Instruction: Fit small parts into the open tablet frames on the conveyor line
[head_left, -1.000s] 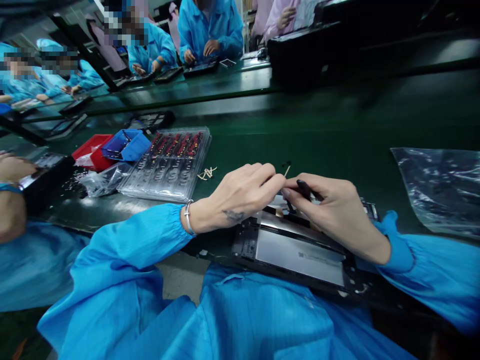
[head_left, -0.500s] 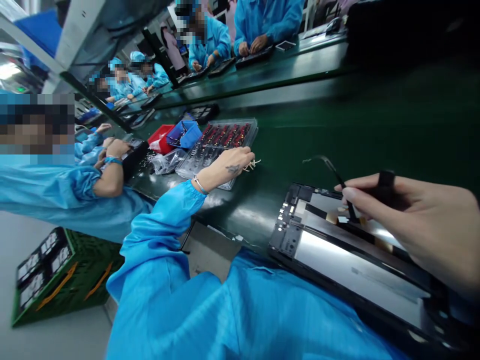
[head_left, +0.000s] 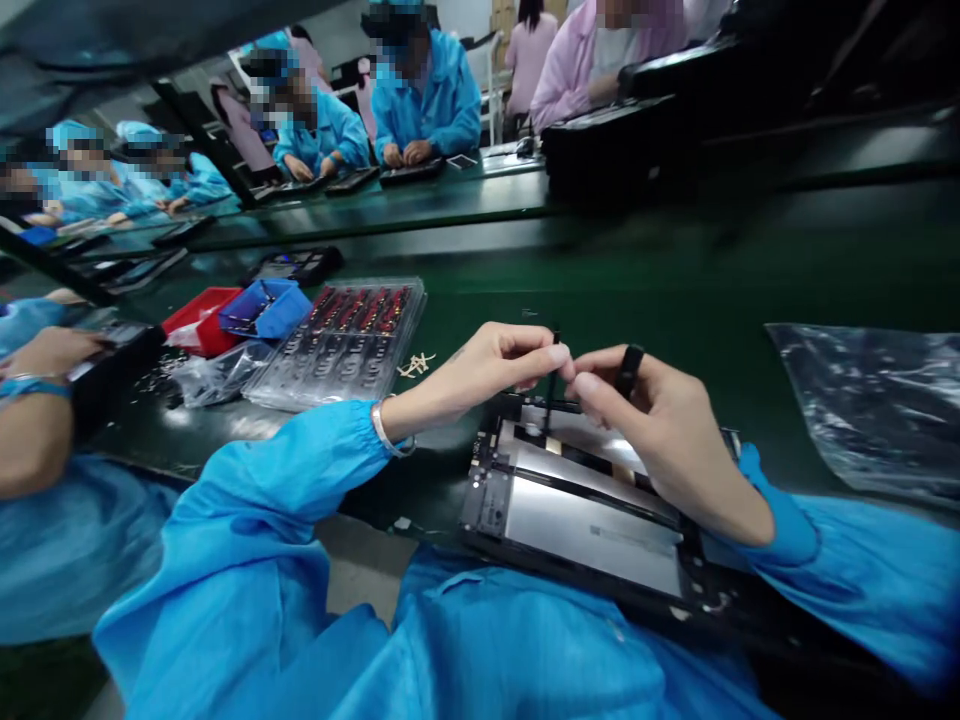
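An opened tablet [head_left: 600, 525] with silver battery panels and a black frame lies tilted in front of me. Above its far edge, my left hand [head_left: 506, 365] pinches a thin black flexible strip [head_left: 552, 390], which runs down to the tablet. My right hand [head_left: 652, 415], with a black band on one finger, has thumb and forefinger pressed together right beside the left fingertips. What sits between the right fingertips is too small to make out. Small cream-coloured strips [head_left: 415, 365] lie in a loose pile left of my left wrist.
A clear plastic tray [head_left: 337, 350] with red and dark parts lies left, beside a blue bin [head_left: 266, 310], a red bin [head_left: 199, 320] and a plastic bag [head_left: 221, 375]. Another clear bag [head_left: 877, 410] lies right. A co-worker's arm [head_left: 37, 400] is at far left; others work across the bench.
My left hand has moved from the cream strips to the right hand over the tablet, and now pinches the black strip that the right hand held. The view has turned right.
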